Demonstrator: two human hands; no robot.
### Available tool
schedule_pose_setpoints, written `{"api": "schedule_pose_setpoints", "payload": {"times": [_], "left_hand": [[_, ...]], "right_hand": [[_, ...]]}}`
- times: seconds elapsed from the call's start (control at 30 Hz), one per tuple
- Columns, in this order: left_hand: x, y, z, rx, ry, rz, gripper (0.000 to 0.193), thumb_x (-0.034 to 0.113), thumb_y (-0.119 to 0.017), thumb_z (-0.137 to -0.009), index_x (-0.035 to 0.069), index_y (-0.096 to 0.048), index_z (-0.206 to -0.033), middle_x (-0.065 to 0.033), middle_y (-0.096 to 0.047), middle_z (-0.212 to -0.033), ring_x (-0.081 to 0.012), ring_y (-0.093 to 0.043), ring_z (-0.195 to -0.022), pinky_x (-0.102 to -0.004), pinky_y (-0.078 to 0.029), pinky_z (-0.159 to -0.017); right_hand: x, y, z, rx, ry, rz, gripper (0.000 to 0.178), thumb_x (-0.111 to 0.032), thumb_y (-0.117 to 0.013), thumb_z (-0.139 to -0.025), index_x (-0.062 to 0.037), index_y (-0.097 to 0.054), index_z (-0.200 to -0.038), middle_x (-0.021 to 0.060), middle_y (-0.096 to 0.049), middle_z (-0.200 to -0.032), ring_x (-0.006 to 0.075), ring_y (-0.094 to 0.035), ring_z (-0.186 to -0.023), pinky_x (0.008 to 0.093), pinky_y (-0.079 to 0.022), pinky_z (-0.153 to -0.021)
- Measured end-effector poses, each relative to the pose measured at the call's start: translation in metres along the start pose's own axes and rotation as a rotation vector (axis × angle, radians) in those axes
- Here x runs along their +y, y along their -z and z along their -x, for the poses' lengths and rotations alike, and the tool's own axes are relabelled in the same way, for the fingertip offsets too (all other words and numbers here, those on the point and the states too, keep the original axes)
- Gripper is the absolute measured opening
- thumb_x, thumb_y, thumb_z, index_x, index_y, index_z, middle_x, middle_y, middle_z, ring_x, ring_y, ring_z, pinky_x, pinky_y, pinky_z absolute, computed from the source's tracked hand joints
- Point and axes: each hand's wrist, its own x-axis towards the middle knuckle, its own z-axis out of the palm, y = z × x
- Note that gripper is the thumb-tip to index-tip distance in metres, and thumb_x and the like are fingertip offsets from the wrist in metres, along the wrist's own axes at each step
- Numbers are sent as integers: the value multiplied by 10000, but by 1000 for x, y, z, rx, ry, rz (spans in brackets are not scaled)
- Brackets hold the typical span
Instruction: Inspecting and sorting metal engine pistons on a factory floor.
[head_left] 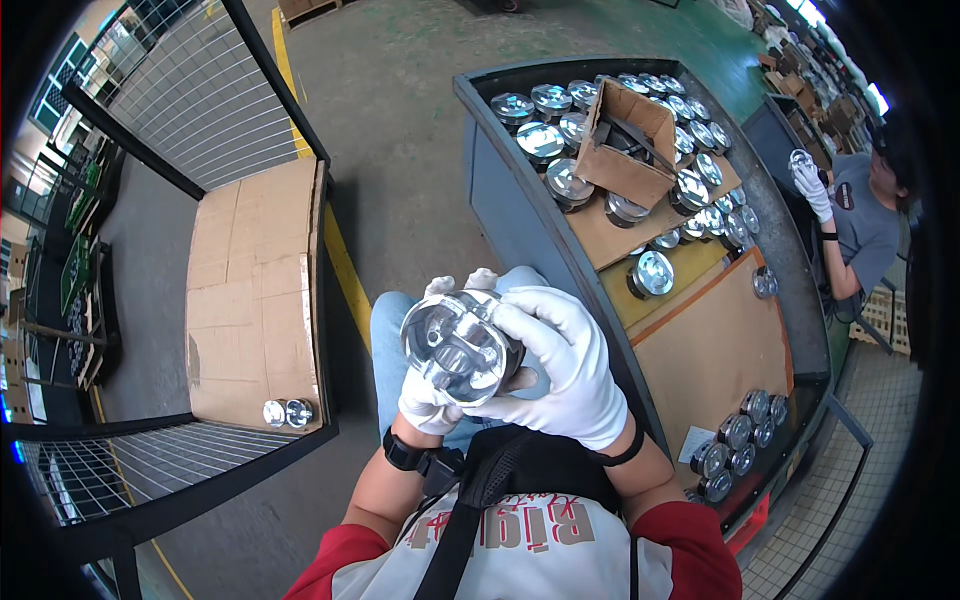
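In front of my lap I hold a shiny metal engine piston (455, 350), tilted so that its hollow underside and pin bosses face up. My left hand (428, 405), in a white glove, is closed around it from the left and below, and white fingertips show over its far rim. From the right, my gloved right hand (565, 365) grips the piston's side, thumb low and fingers on the upper edge. Part of the piston's right wall is hidden behind that hand. The nearest loose piston (652, 274) stands to the right on a yellowish board.
A blue-grey metal cart (480, 180) at right carries several pistons (735, 432), cardboard sheets and an open cardboard box (640, 182) of dark items. A wire-sided trolley at left has a cardboard base (250, 290) with two pistons (287, 412). A co-worker (860, 210) holds a piston beyond the cart.
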Motion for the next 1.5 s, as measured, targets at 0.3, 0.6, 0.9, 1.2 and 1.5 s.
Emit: {"api": "schedule_pose_setpoints", "payload": {"times": [0.3,0.6,0.9,1.2,1.5], "left_hand": [[6,1,3,28,72,214,1003,-91,-748,-655,187,-308,-1512,-179,-269,-1583,-511,-441,-1345,-637,-594,-878],[8,-9,0,135,70,-181,1064,-14,-801,-594,184,-319,-1522,-208,-379,-1526,-455,-495,-1316,-601,-569,-945],[4,-4,-2,-234,42,-1032,1037,138,-891,-722,104,-253,-1539,-170,-315,-1563,-326,-369,-1434,-476,-336,-1167],[24,-20,-9,-138,241,-1231,748,-57,-740,-762,31,-448,-1445,-134,-505,-1431,-267,-561,-1268,-404,-465,-1044],[44,7,14,-3,390,-1242,666,-79,-736,-772,0,-509,-1393,-126,-595,-1348,-229,-633,-1169,-361,-483,-1024]], "right_hand": [[-2,-3,5,25,-37,41,795,-456,-893,-688,-26,-595,-1287,157,-612,-1168,339,-629,-995,441,-514,-888],[5,7,0,-26,-130,82,880,-457,-916,-655,19,-543,-1295,155,-640,-1093,329,-647,-954,415,-520,-856],[-2,38,12,-77,-220,178,817,-359,-855,-652,-28,-562,-1339,165,-630,-1121,380,-604,-1012,460,-479,-926],[76,156,89,-66,-743,789,655,-408,-784,-718,-67,-589,-1242,210,-665,-1018,396,-649,-984,482,-526,-876],[194,201,217,-345,-1287,886,692,-442,-798,-695,-46,-615,-1231,234,-632,-1203,407,-614,-1130,447,-506,-986]]}}
